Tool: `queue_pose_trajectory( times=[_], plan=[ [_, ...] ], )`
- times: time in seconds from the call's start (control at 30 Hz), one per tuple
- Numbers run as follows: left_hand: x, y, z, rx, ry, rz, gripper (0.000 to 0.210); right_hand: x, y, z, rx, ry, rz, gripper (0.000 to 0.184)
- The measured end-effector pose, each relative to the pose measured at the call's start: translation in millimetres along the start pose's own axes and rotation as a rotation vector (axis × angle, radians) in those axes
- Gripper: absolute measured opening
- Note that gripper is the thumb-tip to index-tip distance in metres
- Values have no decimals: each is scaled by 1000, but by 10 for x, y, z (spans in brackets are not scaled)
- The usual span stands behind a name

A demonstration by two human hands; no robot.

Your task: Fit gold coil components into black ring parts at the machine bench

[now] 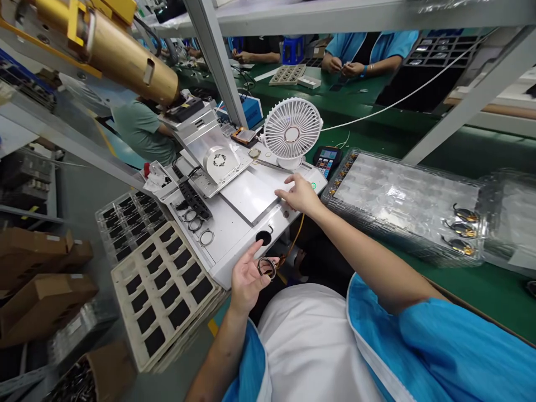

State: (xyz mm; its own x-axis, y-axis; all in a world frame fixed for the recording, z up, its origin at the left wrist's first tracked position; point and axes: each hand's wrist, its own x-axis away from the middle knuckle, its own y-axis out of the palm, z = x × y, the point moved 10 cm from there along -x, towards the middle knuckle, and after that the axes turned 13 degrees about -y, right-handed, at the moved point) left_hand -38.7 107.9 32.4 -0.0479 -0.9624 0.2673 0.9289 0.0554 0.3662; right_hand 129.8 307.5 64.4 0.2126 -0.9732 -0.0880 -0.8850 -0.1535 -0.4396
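My left hand (250, 279) is in front of the white machine's front edge, with its fingers closed around a round metal ring (267, 268) with a dark rim. Whether anything is fixed to that ring I cannot tell. Over the right part of the white machine base (226, 245) is my right hand (300, 194), thumb and forefinger apart and nothing between them. A flat white plate (252, 194) lies just left of it. Tweezers (268, 165) rest beyond its fingertips, before a white fan (292, 129). Several loose rings (206, 238) lie on the machine's left side.
Stacked beige trays (121, 290) with dark pockets stand at lower left. A brass-coloured cylinder (129, 58) overhangs the machine from the upper left. Right of the machine are clear plastic trays (402, 195) holding small parts. Co-workers' hands (345, 67) show across the green bench (355, 117).
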Motion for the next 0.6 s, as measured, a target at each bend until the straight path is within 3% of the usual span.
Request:
queue_pose_trajectory(
  times=[0.07, 0.17, 0.23, 0.33, 0.4, 0.47, 0.53, 0.6],
  plan=[
    [87, -37, 20, -137, 79, 66, 85, 266, 34, -35, -75, -111, 51, 25],
    [181, 76, 50, -495, 253, 125, 93, 798, 386, -95, -363, -190, -93, 29],
    [206, 276, 36, -789, 386, 105, 101, 1092, 598, -111, -524, -152, -180, 43],
    [171, 541, -49, -1048, 484, 13, 106, 1237, 635, -79, -670, -56, -149, 50],
    [119, 610, -65, -951, 448, -81, 101, 1193, 549, -41, -746, 6, -114, 46],
    [60, 585, -19, -698, 378, -136, 89, 1139, 484, -9, -801, 74, -140, 46],
    [-3, 521, 16, -484, 303, -146, 76, 1124, 466, 2, -823, 136, -211, 48],
    [-36, 500, 26, -418, 270, -159, 68, 1130, 447, 12, -814, 173, -242, 49]
  ],
)
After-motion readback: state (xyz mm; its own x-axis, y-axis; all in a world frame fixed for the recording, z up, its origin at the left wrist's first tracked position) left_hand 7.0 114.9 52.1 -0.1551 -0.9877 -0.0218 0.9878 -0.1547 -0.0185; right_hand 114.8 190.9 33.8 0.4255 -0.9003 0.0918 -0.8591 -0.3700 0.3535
